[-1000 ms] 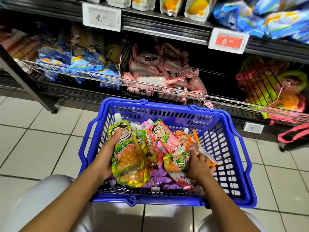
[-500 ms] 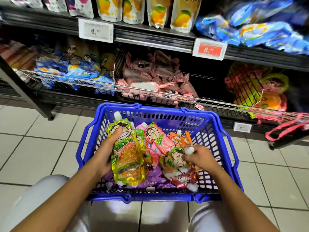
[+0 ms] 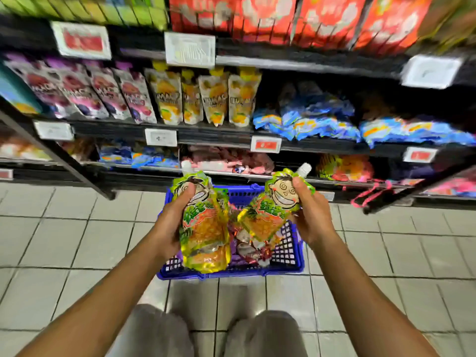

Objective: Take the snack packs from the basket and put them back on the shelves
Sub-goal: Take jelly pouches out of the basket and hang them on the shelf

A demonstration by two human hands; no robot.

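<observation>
Gripping two green pouches, one per hand

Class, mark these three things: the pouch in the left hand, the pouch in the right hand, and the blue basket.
Left-hand pouch (image 3: 204, 228), head view, orange middle of its front.
Right-hand pouch (image 3: 268, 220), head view, orange lower front.
Blue basket (image 3: 231, 274), head view, near rim.

1. Pale square floor tiles with dark grout cover the ground and show a soft sheen of light.
2. Dark metal store shelving fills the upper part of the view in several tiers.
3. A slanted black upright stands on the left.
4. White and red price tags hang along the shelf edges, their print blurred.
</observation>
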